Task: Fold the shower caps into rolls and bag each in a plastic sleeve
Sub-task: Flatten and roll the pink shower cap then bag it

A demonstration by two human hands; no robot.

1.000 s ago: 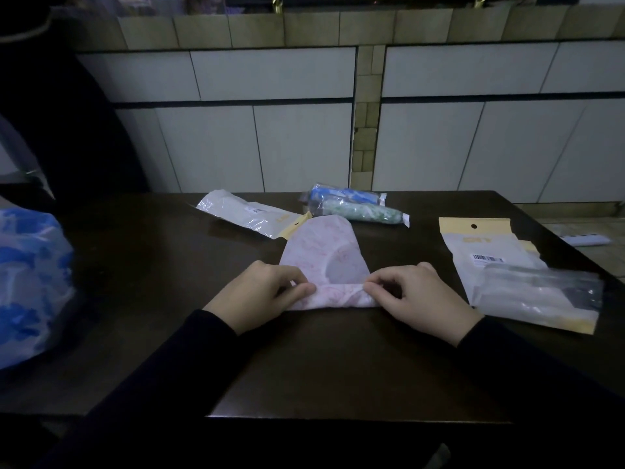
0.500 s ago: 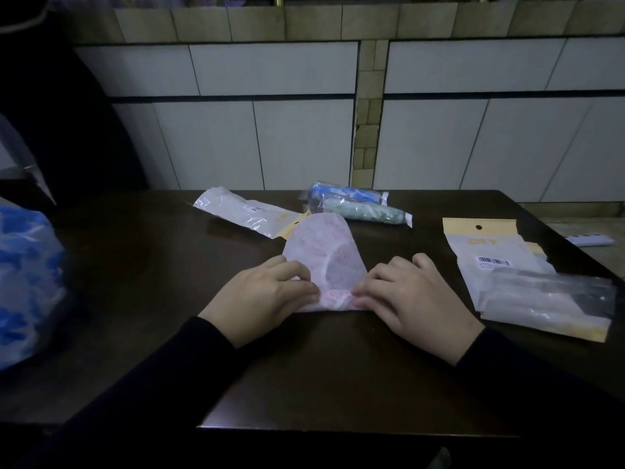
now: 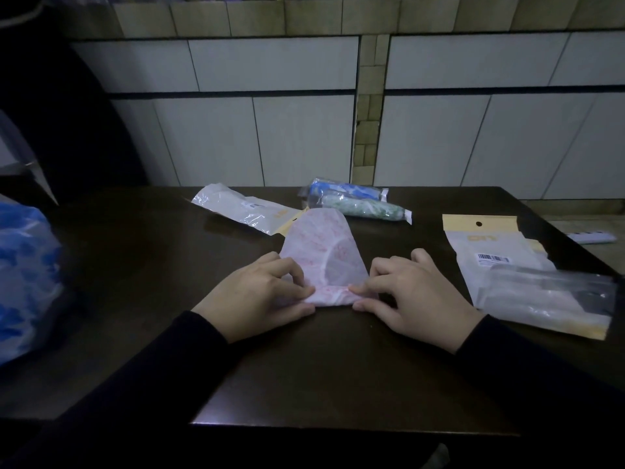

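Nearest to me, my two dark sleeves reach in over the dark wooden table (image 3: 338, 377). My left hand (image 3: 257, 296) and right hand (image 3: 416, 296) sit on either end of the pink shower cap (image 3: 321, 262), which lies flat in the middle of the table. Both hands pinch its near edge, thumb below and fingertips on top, where the cap is turned up into a narrow rolled band. The rest of the cap spreads away from me in a rounded shape.

At my far left a blue and white plastic bag (image 3: 23, 275) bulges at the table's edge. To my right lies a small stack of plastic sleeves (image 3: 521, 275) with yellow header cards, one showing a barcode, the top one lying crosswise.

Beyond the cap, another sleeve (image 3: 243, 211) lies slantwise, its yellow end just beside the cap's far edge. Next to it, two bagged rolls (image 3: 355, 203), one blue and one green, lie side by side. Behind the table stands a tiled wall (image 3: 473, 130).
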